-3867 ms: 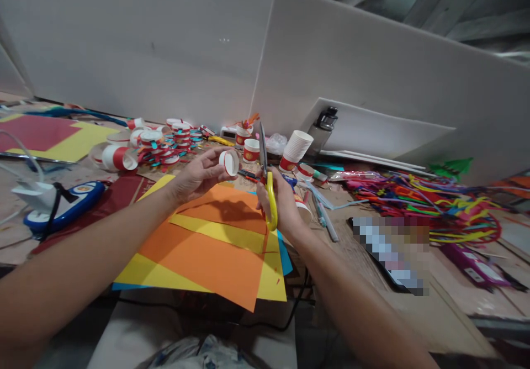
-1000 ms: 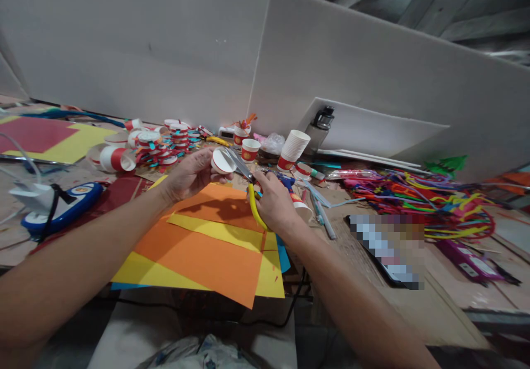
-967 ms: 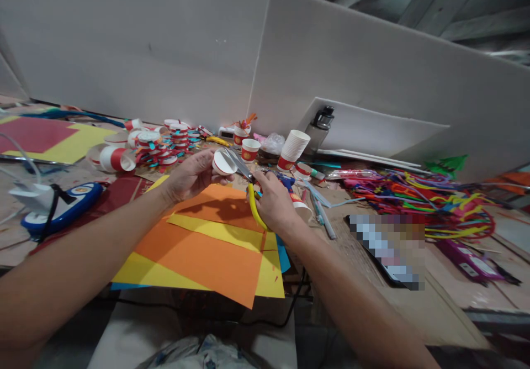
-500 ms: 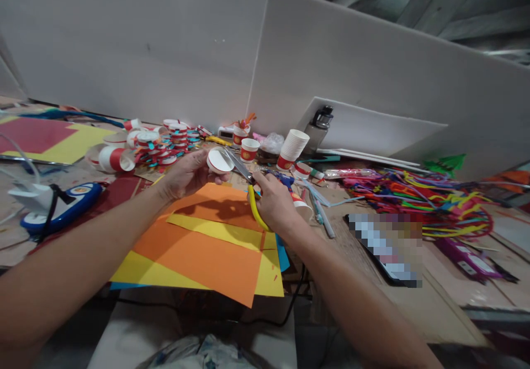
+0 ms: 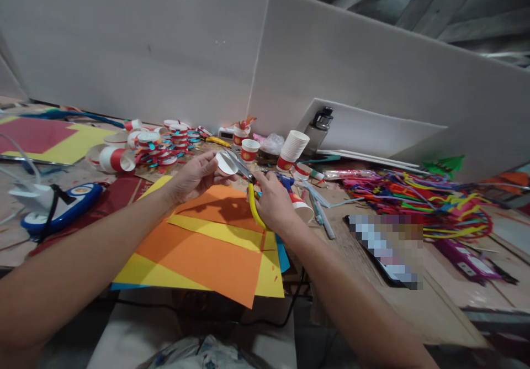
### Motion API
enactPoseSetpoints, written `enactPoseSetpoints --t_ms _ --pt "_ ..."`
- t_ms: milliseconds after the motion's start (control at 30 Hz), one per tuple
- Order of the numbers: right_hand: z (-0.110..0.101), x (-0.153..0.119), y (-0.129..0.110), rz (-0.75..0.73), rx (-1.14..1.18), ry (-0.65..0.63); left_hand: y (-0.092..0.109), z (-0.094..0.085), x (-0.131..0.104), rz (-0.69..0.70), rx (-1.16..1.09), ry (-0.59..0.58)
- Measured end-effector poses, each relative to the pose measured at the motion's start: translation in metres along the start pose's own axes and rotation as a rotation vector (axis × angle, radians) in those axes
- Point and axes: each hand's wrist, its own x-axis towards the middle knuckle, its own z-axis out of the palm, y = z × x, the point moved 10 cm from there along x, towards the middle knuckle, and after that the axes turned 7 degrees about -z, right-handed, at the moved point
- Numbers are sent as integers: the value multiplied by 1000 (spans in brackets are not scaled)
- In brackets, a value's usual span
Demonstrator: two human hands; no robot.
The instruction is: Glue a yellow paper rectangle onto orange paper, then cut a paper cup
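While orange and yellow paper sheets (image 5: pixel 207 247) lie nearest on the tabletop (image 5: pixel 414 302), the right hand (image 5: pixel 271 206) above them grips yellow-handled scissors (image 5: pixel 248 189), blades at the small paper cup (image 5: pixel 226 163) pinched in the left hand (image 5: pixel 194 175). Beyond them stands a red-banded cup (image 5: pixel 249 150), its contents unclear, beside a stack of white cups (image 5: pixel 293 149). Farther back, a cup (image 5: pixel 239 132) holds orange and green scraps.
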Motion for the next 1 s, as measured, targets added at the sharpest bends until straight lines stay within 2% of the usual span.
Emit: enactPoseSetpoints --t_ms 333,633,900,1000 --pt "1 -1 1 5 -33 -19 0 -3 1 -5 -29 -33" --pt "4 0 0 -6 -27 -21 -1 -14 2 -21 -89 70" --pt "2 1 -3 -32 -11 0 -7 -2 2 -49 -94 -34" --pt "2 1 -4 -39 -15 -7 -9 -3 2 -65 -88 -45"
